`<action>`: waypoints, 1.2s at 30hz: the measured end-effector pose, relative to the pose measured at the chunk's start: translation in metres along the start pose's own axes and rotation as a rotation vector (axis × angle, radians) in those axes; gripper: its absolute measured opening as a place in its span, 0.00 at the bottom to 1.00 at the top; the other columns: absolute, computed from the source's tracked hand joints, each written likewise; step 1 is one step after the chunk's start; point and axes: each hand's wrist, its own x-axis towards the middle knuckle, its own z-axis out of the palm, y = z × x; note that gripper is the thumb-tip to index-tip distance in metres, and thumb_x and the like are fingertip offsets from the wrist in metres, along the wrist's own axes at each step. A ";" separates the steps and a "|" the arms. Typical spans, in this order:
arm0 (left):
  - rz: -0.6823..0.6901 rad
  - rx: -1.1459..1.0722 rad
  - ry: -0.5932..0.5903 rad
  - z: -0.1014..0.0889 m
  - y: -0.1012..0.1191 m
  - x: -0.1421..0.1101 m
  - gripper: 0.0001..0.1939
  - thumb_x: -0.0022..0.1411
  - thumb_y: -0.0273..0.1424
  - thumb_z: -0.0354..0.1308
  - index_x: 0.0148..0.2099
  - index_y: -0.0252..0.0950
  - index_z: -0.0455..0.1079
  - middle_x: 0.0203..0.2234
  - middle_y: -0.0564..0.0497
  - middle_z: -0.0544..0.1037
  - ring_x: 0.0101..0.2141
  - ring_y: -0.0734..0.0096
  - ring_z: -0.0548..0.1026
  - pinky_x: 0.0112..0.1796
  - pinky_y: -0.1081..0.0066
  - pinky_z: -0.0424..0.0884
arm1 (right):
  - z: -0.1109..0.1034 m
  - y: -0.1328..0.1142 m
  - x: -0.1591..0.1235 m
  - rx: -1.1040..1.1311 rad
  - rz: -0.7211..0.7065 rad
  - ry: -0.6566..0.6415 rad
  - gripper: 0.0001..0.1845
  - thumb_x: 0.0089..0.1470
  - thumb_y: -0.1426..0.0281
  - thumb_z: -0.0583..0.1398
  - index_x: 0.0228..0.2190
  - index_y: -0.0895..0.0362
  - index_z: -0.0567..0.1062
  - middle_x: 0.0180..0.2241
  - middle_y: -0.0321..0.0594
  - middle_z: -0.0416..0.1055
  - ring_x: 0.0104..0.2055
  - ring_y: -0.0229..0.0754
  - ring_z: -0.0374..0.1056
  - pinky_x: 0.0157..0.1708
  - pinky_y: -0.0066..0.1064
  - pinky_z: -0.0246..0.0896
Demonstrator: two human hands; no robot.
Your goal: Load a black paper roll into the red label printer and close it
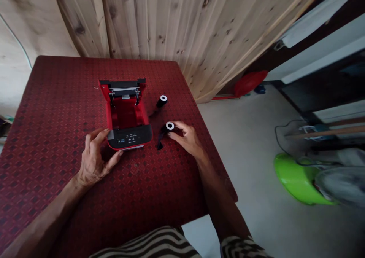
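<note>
A red and black label printer (130, 137) stands on the table with its lid (123, 86) raised, and its red inner bay (127, 113) lies exposed. My left hand (95, 157) grips the front left corner of the printer, fingers at the left side and top, thumb at the front edge. To the right of the printer, my right hand (186, 136) pinches a black ribbon roll (169, 126) with a white core, between thumb and fingers. A loose tail of black ribbon (160, 144) hangs from it. Just behind stands a second black roll (162, 101), its white core facing up.
The table (57, 98) has a patterned red cover; its right edge runs close beside my right arm. A wooden plank wall (159, 18) rises behind the table. On the floor at right are a green tub (296, 182) and a red rounded object (251, 82).
</note>
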 end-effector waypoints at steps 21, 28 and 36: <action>-0.021 0.000 -0.007 -0.001 0.002 0.002 0.41 0.67 0.39 0.69 0.74 0.38 0.55 0.57 0.38 0.73 0.54 0.48 0.77 0.51 0.50 0.82 | 0.007 0.011 0.129 -0.019 -0.133 -0.066 0.23 0.51 0.61 0.67 0.49 0.54 0.81 0.50 0.44 0.83 0.54 0.51 0.77 0.58 0.46 0.69; -0.005 0.005 -0.002 0.001 0.001 0.000 0.41 0.68 0.40 0.67 0.75 0.37 0.53 0.56 0.35 0.73 0.55 0.49 0.76 0.50 0.53 0.81 | -0.031 -0.061 0.084 0.041 -0.108 -0.035 0.25 0.50 0.53 0.71 0.47 0.50 0.80 0.47 0.37 0.80 0.48 0.48 0.76 0.51 0.40 0.70; -0.031 -0.035 -0.027 0.003 0.002 -0.005 0.40 0.70 0.41 0.65 0.76 0.39 0.51 0.58 0.37 0.72 0.57 0.53 0.75 0.54 0.56 0.80 | -0.018 -0.170 0.055 -0.102 -0.350 -0.577 0.19 0.57 0.58 0.71 0.48 0.51 0.82 0.44 0.39 0.82 0.45 0.47 0.77 0.47 0.39 0.70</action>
